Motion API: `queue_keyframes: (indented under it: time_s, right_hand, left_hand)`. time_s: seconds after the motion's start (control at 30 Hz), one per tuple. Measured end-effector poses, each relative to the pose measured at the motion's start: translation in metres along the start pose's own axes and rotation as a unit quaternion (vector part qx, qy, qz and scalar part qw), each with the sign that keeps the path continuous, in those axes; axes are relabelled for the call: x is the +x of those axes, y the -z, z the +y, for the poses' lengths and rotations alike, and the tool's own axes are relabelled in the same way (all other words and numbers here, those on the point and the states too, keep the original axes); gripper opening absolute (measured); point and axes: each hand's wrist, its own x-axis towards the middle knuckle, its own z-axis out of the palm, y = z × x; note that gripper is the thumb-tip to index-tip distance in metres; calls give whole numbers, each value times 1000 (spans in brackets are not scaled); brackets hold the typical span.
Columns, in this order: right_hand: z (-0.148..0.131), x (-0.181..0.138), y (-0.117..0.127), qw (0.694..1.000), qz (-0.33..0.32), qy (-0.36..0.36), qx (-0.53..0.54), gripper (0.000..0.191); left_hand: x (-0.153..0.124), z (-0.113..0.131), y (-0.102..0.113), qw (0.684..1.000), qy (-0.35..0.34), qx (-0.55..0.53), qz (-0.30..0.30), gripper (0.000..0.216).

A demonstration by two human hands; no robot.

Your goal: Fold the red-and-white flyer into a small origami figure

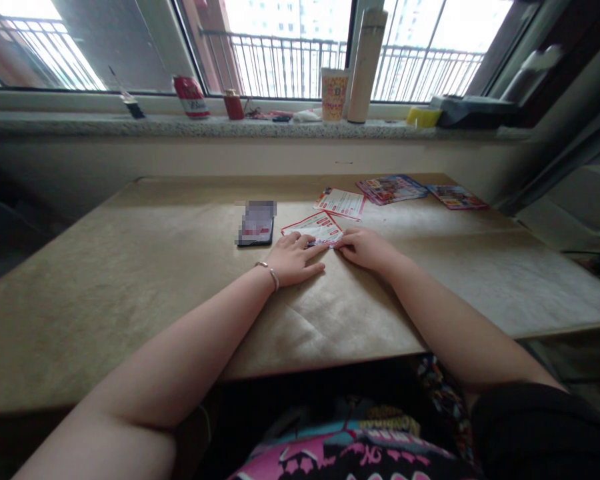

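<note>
A white paper leaflet with red print (314, 225) lies on the table, its near edge turned over in a pale strip. Spread flat across that near part is my left hand (294, 259), fingers stretched out, a silver bangle at the wrist. My right hand (360, 247) is closed at the leaflet's right corner, thumb and fingers pinching the paper. Just beyond lies another red-and-white leaflet (343, 203). To the left of my left hand rests a phone (258, 223), its screen partly blurred out.
Colourful printed leaflets (394, 188) are stacked at the table's back right, with another small stack (456, 196) beside them. On the windowsill (280, 130) stand a red can (190, 97), a paper cup (334, 95), a tall bottle (367, 65) and a yellow object (423, 118).
</note>
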Motion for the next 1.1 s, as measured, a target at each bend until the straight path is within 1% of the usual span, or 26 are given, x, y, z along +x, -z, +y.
queue_keyframes:
  time_s: [0.13, 0.3, 0.4, 0.5, 0.6, 0.8, 0.9, 1.0, 1.1]
  right_hand:
    - [-1, -1, 2, 1000, -18, 1, -13, 25]
    - [-13, 0, 5, 993, -41, -2, -115, 26]
    - [-20, 0, 7, 987, -56, -6, -154, 27]
    - [-23, 0, 7, 983, -63, -5, -172, 28]
    - [-23, 0, 7, 982, -60, -4, -178, 29]
    - [-19, 0, 5, 986, -45, -15, -161, 27]
    - [-18, -1, 5, 988, -34, -25, -146, 26]
    - [-17, -2, 5, 989, -29, -30, -138, 26]
    - [-17, -3, 6, 990, -28, -29, -135, 26]
  left_hand:
    - [-3, 0, 2, 1000, -25, 12, 8, 58]
    - [-5, 4, 6, 999, -39, 30, 17, 53]
    - [-5, 7, 6, 999, -27, 26, 19, 54]
    - [-4, 8, 5, 1000, -1, 15, 20, 52]
    - [-4, 8, 3, 1000, 15, -2, 19, 49]
    - [-2, 5, 5, 999, 7, -27, 34, 44]
    - [-2, -1, 12, 998, 26, -44, 24, 44]
    - [-3, -7, 18, 998, 6, -55, -5, 44]
    - [-6, -10, 19, 998, 1, -54, -12, 43]
